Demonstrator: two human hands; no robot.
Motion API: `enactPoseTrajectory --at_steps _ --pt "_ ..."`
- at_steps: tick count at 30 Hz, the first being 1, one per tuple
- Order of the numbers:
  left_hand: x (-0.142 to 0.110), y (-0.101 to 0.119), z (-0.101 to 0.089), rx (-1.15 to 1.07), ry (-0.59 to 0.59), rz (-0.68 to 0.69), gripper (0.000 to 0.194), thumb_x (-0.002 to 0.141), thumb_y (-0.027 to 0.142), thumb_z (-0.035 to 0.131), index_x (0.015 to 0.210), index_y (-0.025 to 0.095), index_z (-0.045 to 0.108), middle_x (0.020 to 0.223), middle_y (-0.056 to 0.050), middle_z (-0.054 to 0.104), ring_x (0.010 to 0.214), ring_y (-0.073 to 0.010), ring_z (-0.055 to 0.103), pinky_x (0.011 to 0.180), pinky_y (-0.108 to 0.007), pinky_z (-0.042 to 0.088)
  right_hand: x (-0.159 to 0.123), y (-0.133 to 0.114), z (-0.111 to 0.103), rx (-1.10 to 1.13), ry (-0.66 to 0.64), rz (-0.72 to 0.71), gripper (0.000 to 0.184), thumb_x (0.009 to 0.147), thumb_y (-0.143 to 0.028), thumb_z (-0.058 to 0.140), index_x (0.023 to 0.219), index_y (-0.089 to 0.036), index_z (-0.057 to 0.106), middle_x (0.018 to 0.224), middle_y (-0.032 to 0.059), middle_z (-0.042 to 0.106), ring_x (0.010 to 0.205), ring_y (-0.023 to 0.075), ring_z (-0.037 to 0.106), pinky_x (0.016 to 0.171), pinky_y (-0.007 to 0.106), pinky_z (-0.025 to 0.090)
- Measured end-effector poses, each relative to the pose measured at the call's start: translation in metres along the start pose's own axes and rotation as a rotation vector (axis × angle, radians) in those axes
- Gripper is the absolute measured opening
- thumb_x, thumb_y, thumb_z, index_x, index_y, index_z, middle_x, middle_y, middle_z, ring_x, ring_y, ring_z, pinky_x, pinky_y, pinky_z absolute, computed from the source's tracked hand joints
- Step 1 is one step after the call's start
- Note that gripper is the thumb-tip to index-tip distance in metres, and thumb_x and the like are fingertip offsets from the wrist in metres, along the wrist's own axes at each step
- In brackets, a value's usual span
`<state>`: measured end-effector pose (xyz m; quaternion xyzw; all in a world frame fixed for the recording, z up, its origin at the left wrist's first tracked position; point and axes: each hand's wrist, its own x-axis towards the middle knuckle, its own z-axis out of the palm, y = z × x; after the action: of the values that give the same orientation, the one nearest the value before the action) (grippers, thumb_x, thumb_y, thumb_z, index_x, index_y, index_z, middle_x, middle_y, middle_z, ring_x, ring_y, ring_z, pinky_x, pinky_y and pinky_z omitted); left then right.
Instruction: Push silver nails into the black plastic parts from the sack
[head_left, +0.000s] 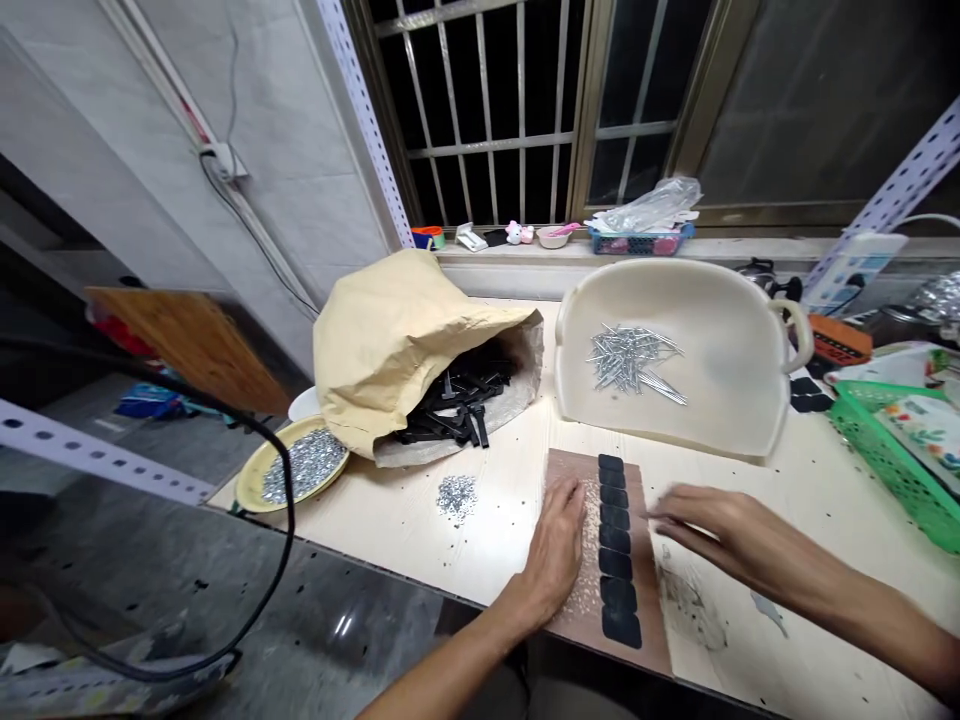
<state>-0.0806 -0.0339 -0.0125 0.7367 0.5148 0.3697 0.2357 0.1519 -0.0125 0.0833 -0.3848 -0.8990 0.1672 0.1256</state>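
A brown board lies at the table's front edge with a column of several black pads down its middle. My left hand rests flat on the board's left side, fingers together and stretched, just left of the pads. My right hand hovers at the board's right edge, fingers extended toward the pads and slightly blurred, holding nothing. Tiny light specks are scattered on the board under my left hand.
A tan paper sack spills black strips. A cream scoop tray holds metal nails. A yellow plate holds small metal bits; a small pile lies on the table. A green basket stands right.
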Motion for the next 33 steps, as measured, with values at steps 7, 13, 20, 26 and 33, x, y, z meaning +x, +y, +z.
enactPoseTrajectory --at_steps 7,13,20,26,33 --pt "-0.009 -0.014 -0.055 0.003 0.197 -0.134 0.029 0.091 0.018 0.039 0.110 0.019 0.060 0.107 -0.008 0.061 0.102 -0.0200 0.055 0.089 -0.039 0.046 0.207 -0.052 0.082 0.067 0.019 0.137 0.025 0.093 -0.033 0.039 0.095 -0.019 0.059 0.088 0.0050 0.065 0.078 0.0152 0.060 0.066 0.024 0.040" --pt "0.002 -0.057 -0.130 0.262 0.429 -0.212 0.024 0.089 0.023 0.044 0.101 0.018 0.064 0.097 -0.009 0.063 0.095 -0.0226 0.057 0.085 -0.039 0.044 0.268 -0.084 0.128 -0.037 0.024 0.428 0.041 0.082 -0.040 0.057 0.113 -0.017 0.045 0.110 0.0126 0.059 0.097 0.0253 0.059 0.076 0.034 0.041" --pt "0.018 -0.088 -0.176 0.325 0.364 -0.386 0.033 0.089 0.034 0.042 0.092 0.013 0.067 0.084 -0.010 0.067 0.078 -0.0234 0.063 0.070 -0.036 0.049 0.258 -0.072 0.117 0.006 0.007 0.533 0.040 0.078 -0.026 0.055 0.114 -0.015 0.042 0.093 0.0111 0.064 0.083 0.0244 0.062 0.065 0.031 0.042" --pt "0.014 -0.075 -0.166 0.699 0.073 0.174 0.054 0.082 0.007 0.043 0.133 0.022 0.041 0.132 -0.009 0.049 0.131 -0.0262 0.032 0.106 -0.049 0.023 0.218 -0.083 0.113 0.565 -0.067 0.330 0.044 0.070 -0.032 0.064 0.108 -0.019 0.044 0.075 -0.0009 0.063 0.062 0.0137 0.059 0.051 0.022 0.040" --pt "0.041 -0.098 -0.204 0.445 0.299 -0.241 0.026 0.086 0.031 0.047 0.103 0.018 0.063 0.083 -0.010 0.067 0.080 -0.0256 0.058 0.078 -0.038 0.042 0.254 -0.077 0.114 0.523 0.067 0.130 0.029 0.090 -0.039 0.042 0.102 -0.017 0.057 0.098 0.0061 0.064 0.085 0.0157 0.059 0.075 0.030 0.046"
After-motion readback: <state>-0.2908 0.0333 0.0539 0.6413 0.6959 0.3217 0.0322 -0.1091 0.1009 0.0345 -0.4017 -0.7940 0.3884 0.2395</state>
